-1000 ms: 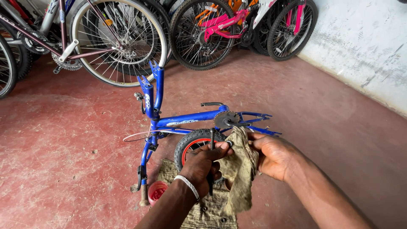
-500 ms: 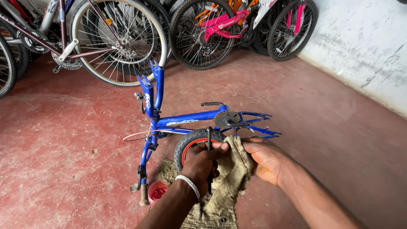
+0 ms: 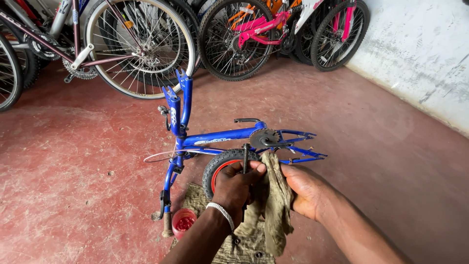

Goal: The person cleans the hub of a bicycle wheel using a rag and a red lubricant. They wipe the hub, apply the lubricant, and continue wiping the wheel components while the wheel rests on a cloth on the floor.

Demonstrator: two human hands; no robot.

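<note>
Head view, looking straight down: the left hand (image 3: 237, 185) is closed around a short dark metal rod (image 3: 245, 157), fingers wrapped tight at its lower end so the top stands up in front of the small black wheel with the red rim (image 3: 221, 168). The right hand (image 3: 304, 189) grips a grimy olive rag (image 3: 274, 195), fingers curled around the cloth, which is bunched just beside the rod and hangs down towards the floor. The rod sits upright between the two hands, low centre of the picture, just in front of the upturned blue child's bicycle frame (image 3: 222, 137) lying on the red floor (image 3: 73, 186).

To do this wipe well, I'd say: keep the left grip low and steady so most of the rod stays bare, fold the rag fully around the metal rather than brushing one side, and turn the rod while drawing the cloth along it. Watch the chainwheel (image 3: 264, 139) close behind, since loose cloth could snag on its teeth.

Also here: a small red cup (image 3: 183, 223) by the handlebar grip, more cloth spread under the hands, and full-size bicycles (image 3: 141, 44) parked along the back.

Against the earlier frame, little has moved: the right hand has come in slightly, bringing the rag nearer the rod, while the left hand keeps the same hold. Frame, wheel and cup lie as they did.
</note>
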